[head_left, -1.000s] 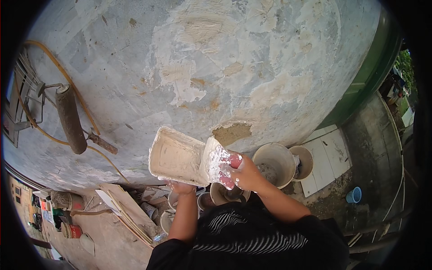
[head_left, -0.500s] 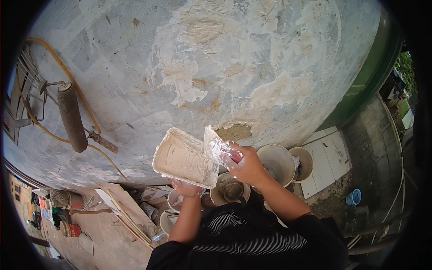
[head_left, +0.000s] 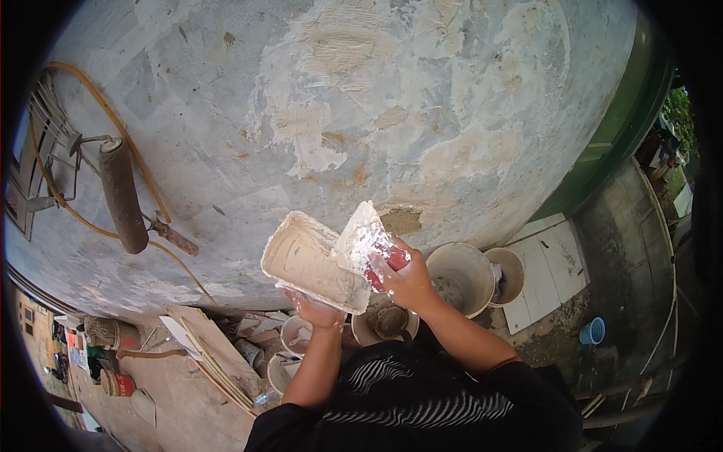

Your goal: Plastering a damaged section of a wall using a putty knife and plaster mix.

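Observation:
My left hand [head_left: 315,307] grips a rectangular plaster tray [head_left: 290,252] from beneath its near edge, fingers partly hidden under it. Pale, creamy filler coats the tray's inside and rim. Closed around a red handle, my right hand [head_left: 405,280] holds a putty knife [head_left: 360,239] whose wide blade is covered in white filler. The blade lies over the tray's right end. Just beyond both stands the wall [head_left: 301,143], grey-blue with patches of cream filler. A bare, rough brown spot [head_left: 401,219] shows on it beside the blade's tip.
Several buckets [head_left: 461,275] stand below my arms at the wall's foot. A paint roller [head_left: 123,196] hangs at the left by a yellow hose [head_left: 135,158]. Boards [head_left: 215,361] lie lower left; a blue plastic basket [head_left: 592,330] sits at the right. A green door [head_left: 602,154] is far right.
The putty knife has turned, showing more of its broad blade and red handle, and has shifted slightly right. The tray has moved a little right, with my left hand under it.

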The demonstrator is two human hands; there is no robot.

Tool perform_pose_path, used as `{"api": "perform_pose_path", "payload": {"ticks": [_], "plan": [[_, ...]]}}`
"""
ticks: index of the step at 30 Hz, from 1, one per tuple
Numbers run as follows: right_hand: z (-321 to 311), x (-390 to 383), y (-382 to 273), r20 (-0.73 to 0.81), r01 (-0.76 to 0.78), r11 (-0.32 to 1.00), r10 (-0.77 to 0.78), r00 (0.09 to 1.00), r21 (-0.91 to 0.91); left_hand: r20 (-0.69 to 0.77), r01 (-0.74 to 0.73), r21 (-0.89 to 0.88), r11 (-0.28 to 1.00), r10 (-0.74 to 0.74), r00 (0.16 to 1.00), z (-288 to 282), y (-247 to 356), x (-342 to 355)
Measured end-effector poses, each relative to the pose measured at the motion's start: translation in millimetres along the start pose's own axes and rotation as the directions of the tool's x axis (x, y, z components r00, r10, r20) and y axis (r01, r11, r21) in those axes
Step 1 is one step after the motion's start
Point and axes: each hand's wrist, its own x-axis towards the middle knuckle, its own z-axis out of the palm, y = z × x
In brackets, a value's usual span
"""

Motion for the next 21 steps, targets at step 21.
{"api": "perform_pose_path", "payload": {"ticks": [21], "plan": [[1, 19, -17, -0.025, 0.052, 0.996, -0.05, 0.998, 0.072, -0.369, 0.383, 0.178, 0.906, -0.299, 0.88, 28, -10, -8]]}}
